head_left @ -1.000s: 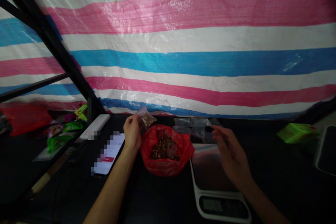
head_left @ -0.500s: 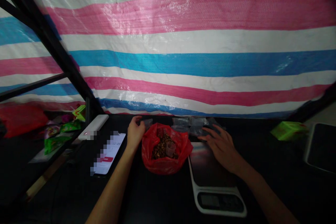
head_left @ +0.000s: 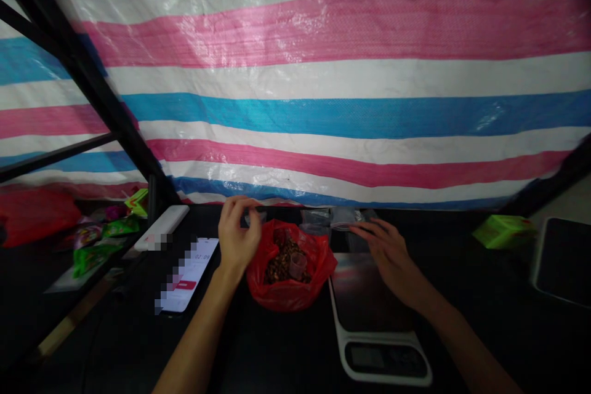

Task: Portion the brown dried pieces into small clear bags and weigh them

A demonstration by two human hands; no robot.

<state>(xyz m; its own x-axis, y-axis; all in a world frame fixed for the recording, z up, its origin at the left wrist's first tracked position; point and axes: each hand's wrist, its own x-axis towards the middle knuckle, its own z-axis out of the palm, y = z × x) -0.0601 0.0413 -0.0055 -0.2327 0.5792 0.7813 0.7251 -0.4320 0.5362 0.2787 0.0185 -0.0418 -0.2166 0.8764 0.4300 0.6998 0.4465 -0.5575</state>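
Below striped sheeting (head_left: 323, 80), our counter (head_left: 268, 351) bore the red bag (head_left: 286, 298) lower centre, likely for easy reach; our left hand (head_left: 237, 237) gaped; the right hand (head_left: 392, 258) touched or neared clear bags (head_left: 316, 218), grip uncertain.

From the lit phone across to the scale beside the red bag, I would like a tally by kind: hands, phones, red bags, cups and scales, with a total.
Hands: 2 (left hand, right hand)
Phone: 1
Red bag: 1
Cup, inside the bag: 1
Scale: 1
Total: 6
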